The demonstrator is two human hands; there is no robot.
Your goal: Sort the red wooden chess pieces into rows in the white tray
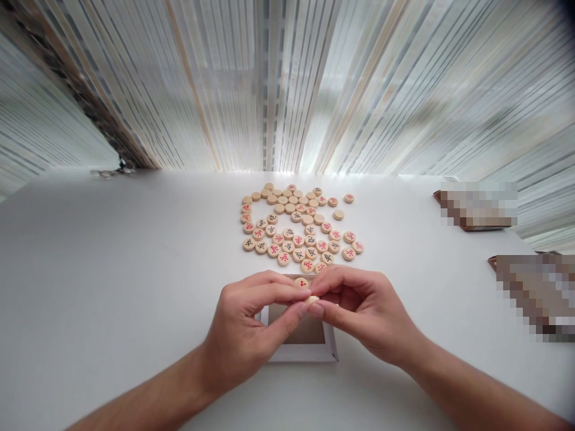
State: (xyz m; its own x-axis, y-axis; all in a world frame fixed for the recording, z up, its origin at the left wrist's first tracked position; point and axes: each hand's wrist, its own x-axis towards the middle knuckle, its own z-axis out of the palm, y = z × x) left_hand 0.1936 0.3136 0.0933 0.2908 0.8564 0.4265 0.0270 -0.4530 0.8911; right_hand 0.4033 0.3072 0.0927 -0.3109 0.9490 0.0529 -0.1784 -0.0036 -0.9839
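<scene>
The left hand and right hand are nearly closed, pinching 1 little round piece between their tips, above the white box.

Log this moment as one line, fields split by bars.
left hand: pinching xiangqi piece | right hand: pinching same piece | below: open box | on table: loose xiangqi pieces, red, black or blank faces up
</scene>
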